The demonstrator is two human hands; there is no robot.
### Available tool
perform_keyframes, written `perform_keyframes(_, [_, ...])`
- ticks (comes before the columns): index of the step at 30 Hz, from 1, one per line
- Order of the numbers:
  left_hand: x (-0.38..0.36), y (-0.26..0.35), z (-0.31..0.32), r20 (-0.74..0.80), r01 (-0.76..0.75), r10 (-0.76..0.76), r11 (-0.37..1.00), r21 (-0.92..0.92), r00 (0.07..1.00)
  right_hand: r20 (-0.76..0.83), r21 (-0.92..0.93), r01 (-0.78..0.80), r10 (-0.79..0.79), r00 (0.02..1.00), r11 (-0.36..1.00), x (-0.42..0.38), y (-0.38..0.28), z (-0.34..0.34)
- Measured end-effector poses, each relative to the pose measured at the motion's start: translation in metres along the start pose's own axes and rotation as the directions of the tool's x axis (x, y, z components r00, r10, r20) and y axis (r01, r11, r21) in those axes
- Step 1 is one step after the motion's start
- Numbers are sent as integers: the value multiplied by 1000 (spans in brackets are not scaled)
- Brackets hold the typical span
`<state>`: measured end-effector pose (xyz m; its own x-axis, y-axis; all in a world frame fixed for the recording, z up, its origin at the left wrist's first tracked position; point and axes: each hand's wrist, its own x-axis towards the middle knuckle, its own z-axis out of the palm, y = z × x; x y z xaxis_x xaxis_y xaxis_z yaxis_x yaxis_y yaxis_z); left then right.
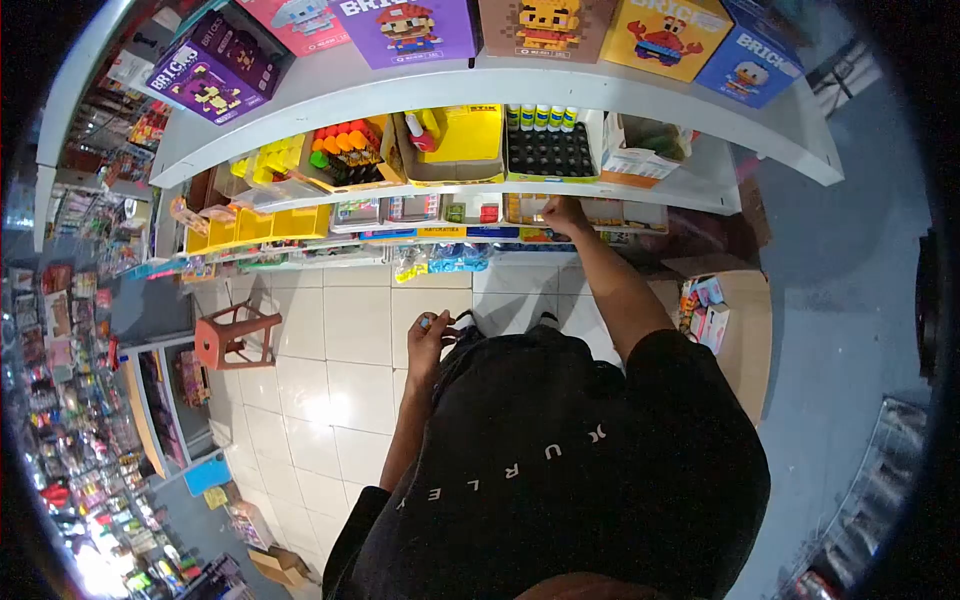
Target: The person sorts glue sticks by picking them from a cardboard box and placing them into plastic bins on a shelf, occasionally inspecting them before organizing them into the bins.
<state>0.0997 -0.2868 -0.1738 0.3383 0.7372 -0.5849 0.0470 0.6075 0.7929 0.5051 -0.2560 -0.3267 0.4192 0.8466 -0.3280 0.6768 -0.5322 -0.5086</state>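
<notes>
My right hand reaches into a shallow tray on the lower shelf. Its fingers look closed, and whatever they may hold is hidden. Small orange and pale packets lie in the tray beside them. My left hand hangs low over the tiled floor with its fingers curled. A tiny pale blue spot shows at those fingers, too small to name. Left of the right hand, a box with small green and red items sits on the same shelf.
Above stand glue bottles, a yellow box and orange-capped bottles. Brick-set boxes line the top shelf. A cardboard box is on the right; a red-brown stool stands left.
</notes>
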Motion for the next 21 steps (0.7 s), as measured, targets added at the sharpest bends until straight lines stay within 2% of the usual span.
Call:
perform_keyframes(2, [-1,-7,-1,-29,-12,11,1000,-16,1000,40,6,35,-36,999,999,6,1,0])
perform_keyframes(5, [-10,0,7,-84,-19,15,999,-47,996,46,-64,175,-172,984,983,16,12,7])
perform_keyframes(6, [-10,-2,7,-87,-24,20,999,-43,996,70,-22,141,-139,988,990,18,15,8])
perform_keyframes(9, [-11,-7,8,-99,-37,33,999,-36,995,121,-12,191,-188,975,982,25,23,12])
perform_keyframes(12, [-14,-10,14,-107,-48,42,997,-53,993,116,109,200,-212,970,974,26,27,10])
perform_keyframes(15, [-11,-20,15,-106,-42,34,996,-73,994,125,65,268,-274,954,961,21,24,1])
perform_keyframes(18, [-13,-18,20,-125,-36,27,997,-66,992,183,162,195,-224,957,967,18,20,-6])
perform_keyframes(21, [-14,-20,20,-132,-43,35,997,-64,991,237,76,200,-213,948,977,19,18,-11])
